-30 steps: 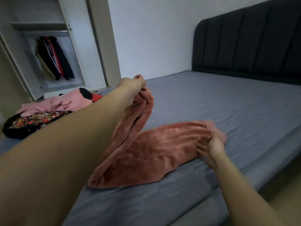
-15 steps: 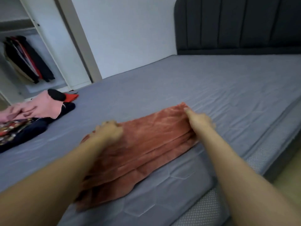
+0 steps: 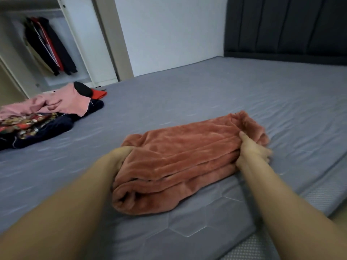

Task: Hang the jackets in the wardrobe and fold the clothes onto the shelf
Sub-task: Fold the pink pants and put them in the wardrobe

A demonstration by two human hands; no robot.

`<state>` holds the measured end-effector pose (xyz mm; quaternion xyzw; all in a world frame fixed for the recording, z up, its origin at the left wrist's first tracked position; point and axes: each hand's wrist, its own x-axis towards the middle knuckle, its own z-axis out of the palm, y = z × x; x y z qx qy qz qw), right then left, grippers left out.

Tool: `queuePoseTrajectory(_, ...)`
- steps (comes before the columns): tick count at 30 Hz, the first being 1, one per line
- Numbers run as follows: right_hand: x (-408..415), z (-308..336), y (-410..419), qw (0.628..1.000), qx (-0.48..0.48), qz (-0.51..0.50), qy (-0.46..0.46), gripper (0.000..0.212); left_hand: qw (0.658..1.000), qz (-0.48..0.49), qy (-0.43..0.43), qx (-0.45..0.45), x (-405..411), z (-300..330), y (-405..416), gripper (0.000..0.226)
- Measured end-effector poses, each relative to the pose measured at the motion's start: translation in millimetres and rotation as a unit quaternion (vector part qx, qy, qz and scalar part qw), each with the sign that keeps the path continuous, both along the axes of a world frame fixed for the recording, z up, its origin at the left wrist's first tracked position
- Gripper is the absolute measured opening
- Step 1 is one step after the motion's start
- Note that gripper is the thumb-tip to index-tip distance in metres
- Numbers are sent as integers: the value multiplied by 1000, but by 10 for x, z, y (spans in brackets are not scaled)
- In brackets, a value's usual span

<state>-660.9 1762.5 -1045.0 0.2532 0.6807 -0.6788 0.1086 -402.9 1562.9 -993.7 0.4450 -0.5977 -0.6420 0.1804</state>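
We could not see the fingers of the left hand point(image 3: 120, 156), tucked under the fleece point(image 3: 180, 162); the clothes pile point(image 3: 37, 121) ran off the left edge.

Grey bed point(image 3: 216, 94) carried folded rust fleece garment point(image 3: 180, 162) near front edge; mixed clothes pile point(image 3: 43, 119) lay far left.

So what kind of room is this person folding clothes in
Most likely a bedroom: a bed with a dark padded headboard, and an open wardrobe with jackets hanging inside.
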Motion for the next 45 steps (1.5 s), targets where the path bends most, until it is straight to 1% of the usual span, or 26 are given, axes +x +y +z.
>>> queuePoseTrajectory(4,104,116,29,982,-185,44,-1,69,999,25,2,25,343,125,-13,37)
queuePoseTrajectory(7,501,369,-67,957,-283,42,50,61,999,50,16,-6,783,451,-105,34)
queuePoseTrajectory(10,1075,711,-343,917,-382,35,109,53,996,80,22,-44,1406,808,-291,34)
queuePoseTrajectory(12,1397,850,-527,906,-399,45,134,46,994,98,33,-45,1881,954,-432,34)
queuePoseTrajectory(13,1527,863,-599,917,-369,61,141,46,993,110,35,-35,2108,970,-455,35)
queuePoseTrajectory(14,1653,833,-640,942,-296,86,135,47,992,125,20,-21,2328,937,-452,38)
queuePoseTrajectory(16,1919,675,-649,987,-40,126,87,62,989,137,-54,31,2715,681,-329,47)
queuePoseTrajectory(17,2087,590,-634,983,84,131,99,67,985,133,-89,67,2874,473,-212,51)
queuePoseTrajectory(18,2252,500,-638,959,179,137,169,69,982,116,-105,102,2998,261,-67,53)
queuePoseTrajectory(19,2417,421,-674,912,239,157,293,69,982,96,-103,124,3075,68,53,52)
queuePoseTrajectory(21,2754,333,-832,759,281,236,538,58,987,76,-78,115,3129,-148,155,51)
queuePoseTrajectory(22,2905,330,-934,685,296,285,601,51,989,66,-69,112,3130,-156,156,53)
queuePoseTrajectory(24,3082,293,-1084,571,377,388,618,51,989,15,-69,127,3148,-69,151,60)
queuePoseTrajectory(25,3074,237,-1108,524,434,437,588,55,989,-20,-79,126,3151,-44,171,64)
queuePoseTrajectory(26,3003,155,-1093,497,478,476,545,59,988,-53,-92,115,3146,-60,204,69)
queuePoseTrajectory(28,2756,13,-986,506,511,518,463,65,986,-87,-129,58,3109,-144,296,82)
queuePoseTrajectory(30,2512,-31,-907,522,528,510,435,69,984,-72,-160,13,3038,-177,367,92)
queuePoseTrajectory(32,2342,-10,-898,524,561,480,425,71,979,-76,-190,15,3017,-167,354,93)
queuePoseTrajectory(35,2167,23,-833,532,596,447,403,74,967,-124,-214,62,3114,-137,241,100)
queuePoseTrajectory(37,2101,81,-770,549,608,437,371,75,971,-118,-186,93,3202,-108,86,93)
queuePoseTrajectory(39,2170,187,-732,549,625,425,356,74,988,-19,-97,114,3173,-105,-145,79)
queuePoseTrajectory(40,2250,232,-724,542,621,413,388,71,991,37,-61,115,3108,-98,-247,72)
queuePoseTrajectory(42,2511,288,-711,503,538,392,552,62,989,102,-38,99,2937,-79,-416,59)
queuePoseTrajectory(43,2698,287,-693,464,458,400,644,57,989,105,-45,91,2849,-59,-463,54)
queuePoseTrajectory(44,2927,266,-668,410,371,426,716,57,990,97,-62,80,2773,-29,-490,49)
queuePoseTrajectory(45,3176,225,-635,348,299,468,756,60,991,89,-83,63,2724,8,-506,45)
